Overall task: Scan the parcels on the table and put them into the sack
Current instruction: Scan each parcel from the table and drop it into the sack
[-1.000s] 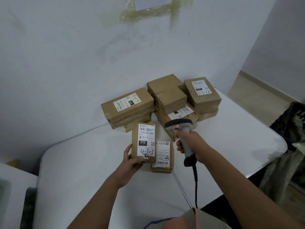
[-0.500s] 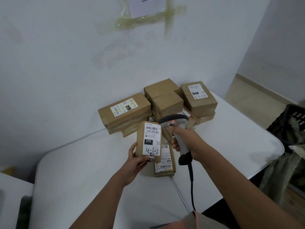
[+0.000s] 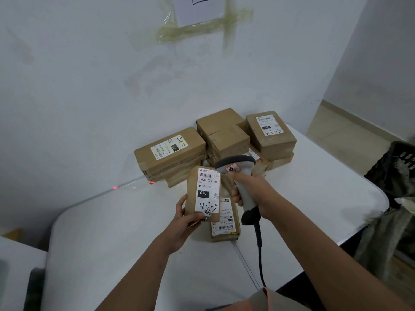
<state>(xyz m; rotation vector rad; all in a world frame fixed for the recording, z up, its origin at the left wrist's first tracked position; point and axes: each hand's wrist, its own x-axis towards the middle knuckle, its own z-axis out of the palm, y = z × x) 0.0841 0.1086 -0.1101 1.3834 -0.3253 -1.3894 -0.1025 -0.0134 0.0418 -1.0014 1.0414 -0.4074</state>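
My left hand (image 3: pixel 184 218) grips the lower end of a small brown parcel (image 3: pixel 203 191), holding it upright above the white table (image 3: pixel 112 239); its white label reads 070 and 4-3-5. My right hand (image 3: pixel 251 194) grips the handle of a grey corded barcode scanner (image 3: pixel 238 169), whose head sits just right of the parcel's top. Red laser dots (image 3: pixel 115 187) fall on the table's far edge to the left. Another labelled parcel (image 3: pixel 225 223) lies flat under the held one. Several brown parcels (image 3: pixel 170 153) are stacked against the wall. The sack (image 3: pixel 390 239) hangs at the table's right edge.
A dark crate (image 3: pixel 402 162) stands on the floor at the right behind the sack. A second white surface (image 3: pixel 13 265) adjoins the table at the lower left. The scanner's black cable (image 3: pixel 260 254) runs down toward me across the table's front.
The left hand has lifted the parcel a little higher and farther from me. The scanner has moved up beside the parcel's top, and red laser dots now show on the table's far edge.
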